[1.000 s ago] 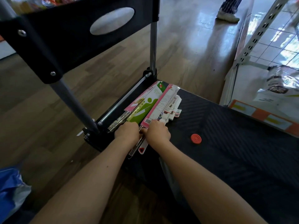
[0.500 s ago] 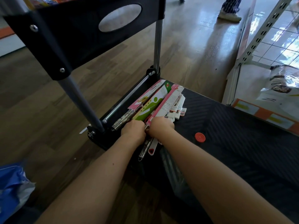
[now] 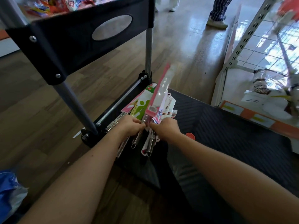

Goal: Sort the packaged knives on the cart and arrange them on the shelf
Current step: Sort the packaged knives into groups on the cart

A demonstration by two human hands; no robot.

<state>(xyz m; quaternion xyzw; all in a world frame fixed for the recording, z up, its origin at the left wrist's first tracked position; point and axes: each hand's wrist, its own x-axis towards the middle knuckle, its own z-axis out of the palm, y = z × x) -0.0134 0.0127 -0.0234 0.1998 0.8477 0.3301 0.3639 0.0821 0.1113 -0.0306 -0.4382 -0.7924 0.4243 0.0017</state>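
Observation:
A heap of packaged knives [image 3: 140, 109] in pink, white and green card sleeves lies at the near left corner of the black cart deck [image 3: 226, 135], steel handles pointing at me. One pink-edged packaged knife [image 3: 159, 91] is tilted up out of the heap, tip toward the cart handle. My left hand [image 3: 129, 126] grips its steel handle from the left. My right hand [image 3: 166, 128] pinches the knife handles from the right. The two hands nearly touch.
The cart's black push handle [image 3: 84, 41] on grey posts rises just behind the heap. A red round cap [image 3: 191, 136] lies on the deck. A white shelf upright [image 3: 252, 29] and low shelf with bags stand at right. A person's feet [image 3: 216, 23] are on the floor beyond.
The pink-edged packaged knife has been lifted from flat on the heap to a steep upward tilt. Both hands stayed at the handles, and the view moved closer.

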